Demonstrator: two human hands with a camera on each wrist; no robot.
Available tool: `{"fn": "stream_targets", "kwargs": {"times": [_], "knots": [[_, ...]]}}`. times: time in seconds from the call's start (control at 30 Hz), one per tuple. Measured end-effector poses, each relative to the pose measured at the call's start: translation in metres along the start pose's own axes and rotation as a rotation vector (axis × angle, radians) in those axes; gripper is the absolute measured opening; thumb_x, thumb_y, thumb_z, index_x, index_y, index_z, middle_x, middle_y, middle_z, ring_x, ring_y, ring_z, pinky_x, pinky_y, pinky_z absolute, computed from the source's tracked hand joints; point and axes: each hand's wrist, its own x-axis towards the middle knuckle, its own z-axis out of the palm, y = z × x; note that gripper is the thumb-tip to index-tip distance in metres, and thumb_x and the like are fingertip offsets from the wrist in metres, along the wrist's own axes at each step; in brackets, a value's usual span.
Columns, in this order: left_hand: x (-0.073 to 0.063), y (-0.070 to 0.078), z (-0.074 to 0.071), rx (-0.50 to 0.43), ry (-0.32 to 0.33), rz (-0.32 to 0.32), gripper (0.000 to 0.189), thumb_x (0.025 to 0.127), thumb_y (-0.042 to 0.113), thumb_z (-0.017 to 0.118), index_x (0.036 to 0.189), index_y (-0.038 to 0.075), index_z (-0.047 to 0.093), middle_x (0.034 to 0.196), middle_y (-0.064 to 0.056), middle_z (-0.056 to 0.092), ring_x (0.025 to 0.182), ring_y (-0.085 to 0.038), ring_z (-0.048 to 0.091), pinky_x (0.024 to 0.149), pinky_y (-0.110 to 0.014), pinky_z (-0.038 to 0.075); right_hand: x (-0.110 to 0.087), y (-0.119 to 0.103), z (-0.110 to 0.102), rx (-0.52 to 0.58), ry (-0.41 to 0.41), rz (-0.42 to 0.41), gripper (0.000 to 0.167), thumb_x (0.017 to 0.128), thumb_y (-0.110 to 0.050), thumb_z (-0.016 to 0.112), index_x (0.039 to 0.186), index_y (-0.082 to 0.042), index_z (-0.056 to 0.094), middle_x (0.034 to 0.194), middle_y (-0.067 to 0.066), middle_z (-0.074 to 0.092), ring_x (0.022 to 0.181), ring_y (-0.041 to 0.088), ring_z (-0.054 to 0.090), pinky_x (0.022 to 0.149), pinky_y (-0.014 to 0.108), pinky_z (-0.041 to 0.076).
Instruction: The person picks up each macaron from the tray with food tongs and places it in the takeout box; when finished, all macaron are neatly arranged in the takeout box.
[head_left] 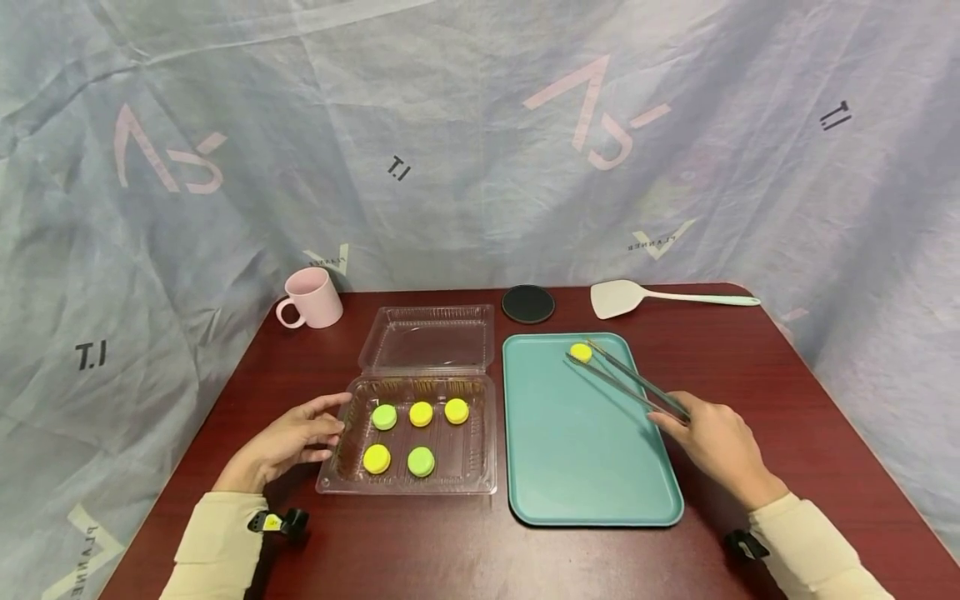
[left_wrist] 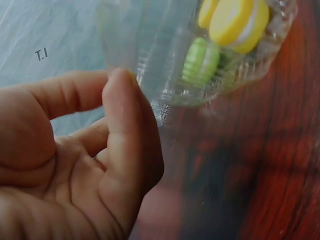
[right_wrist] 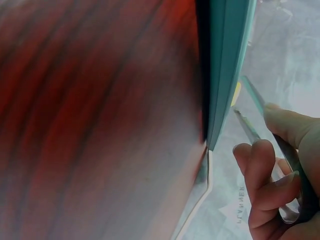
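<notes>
My left hand (head_left: 292,437) pinches the left rim of an open clear plastic box (head_left: 480,482) between thumb and finger, as the left wrist view shows. Inside the box sit three yellow macarons (head_left: 421,414) and two green macarons (head_left: 421,462). Metal tongs (head_left: 630,379) are gripped in my right hand (head_left: 720,442), their arms spread apart. The tong tips reach to either side of a yellow macaron (head_left: 581,352) at the far end of the teal tray (head_left: 585,467). Whether the tips touch it, I cannot tell.
The box's hinged lid (head_left: 429,342) lies folded back behind it. Along the table's far side are a pink mug (head_left: 315,300), a black round coaster (head_left: 528,304) and a white spatula (head_left: 618,298). A grey printed cloth (head_left: 480,125) hangs behind the table.
</notes>
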Motion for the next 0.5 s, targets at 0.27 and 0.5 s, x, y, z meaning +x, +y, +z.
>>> {"fn": "stream_targets", "kwargs": {"times": [0.27,0.5], "knots": [[0.0002,0.0007,0.0025,-0.028,0.016,0.019,0.063,0.097,0.005,0.06,0.153,-0.001,0.032,0.095,-0.006,0.052,0.078,-0.011,0.059,0.065,-0.024,0.056,0.0046,-0.0027,-0.0002,-0.018,-0.037,0.003,0.033,0.094,-0.038,0.072,0.109,-0.009,0.07,0.077,0.001,0.066,0.067,0.024,0.062,0.052,0.048,0.048],[-0.0002,0.0019,0.0034,-0.04,0.013,0.038,0.063,0.098,0.005,0.059,0.154,-0.002,0.029,0.096,-0.006,0.052,0.079,-0.01,0.059,0.067,-0.023,0.056,0.0059,-0.0021,0.0013,-0.029,-0.032,-0.012,0.031,0.094,-0.036,0.072,0.109,-0.009,0.07,0.078,0.003,0.067,0.066,0.025,0.062,0.05,0.048,0.047]]}}
